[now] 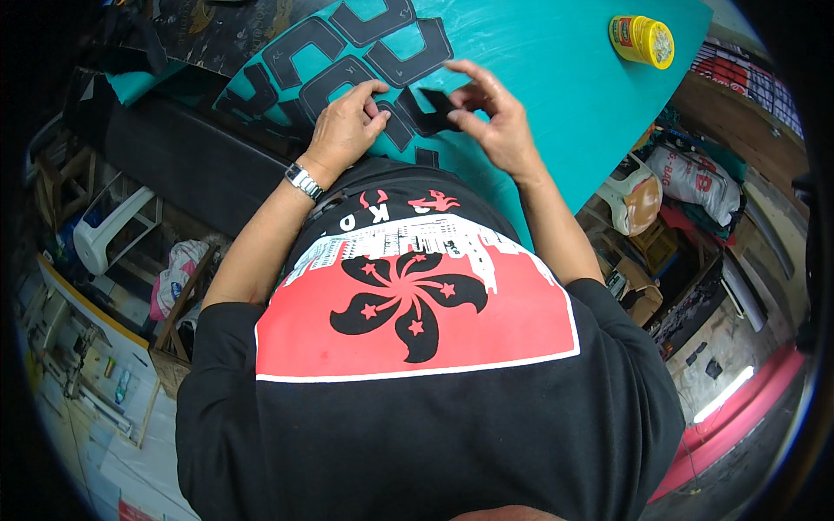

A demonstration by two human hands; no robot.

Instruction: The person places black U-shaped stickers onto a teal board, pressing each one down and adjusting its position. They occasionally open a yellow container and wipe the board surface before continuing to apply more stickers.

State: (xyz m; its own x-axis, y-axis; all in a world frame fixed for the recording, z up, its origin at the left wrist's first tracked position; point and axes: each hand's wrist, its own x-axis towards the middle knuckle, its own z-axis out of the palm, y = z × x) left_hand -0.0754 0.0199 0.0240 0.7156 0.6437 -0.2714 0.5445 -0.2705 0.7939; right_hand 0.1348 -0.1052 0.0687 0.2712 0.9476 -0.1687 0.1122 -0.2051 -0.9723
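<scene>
Several flat black cut-out pieces lie on a green sheet (556, 113); many are bent into U shapes, like this cut-out (408, 52) beyond my hands. My right hand (495, 122) pinches the edge of a U-shaped black piece (415, 113) between thumb and fingers, and one arm of it is tilted up off the sheet. My left hand (346, 128) hovers over neighbouring cut-outs, its thumb and forefinger brought together. Whatever sits between those fingertips, if anything, is too small to tell. A small black rectangle (426, 157) rests near the table's close edge.
A yellow tub (641, 42) lies at the far right of the green sheet. Black material (165, 130) hangs along the table's left edge. White plastic stools, one on the left (113, 227) and one on the right (627, 195), flank me. A white sack (695, 184) is at the right.
</scene>
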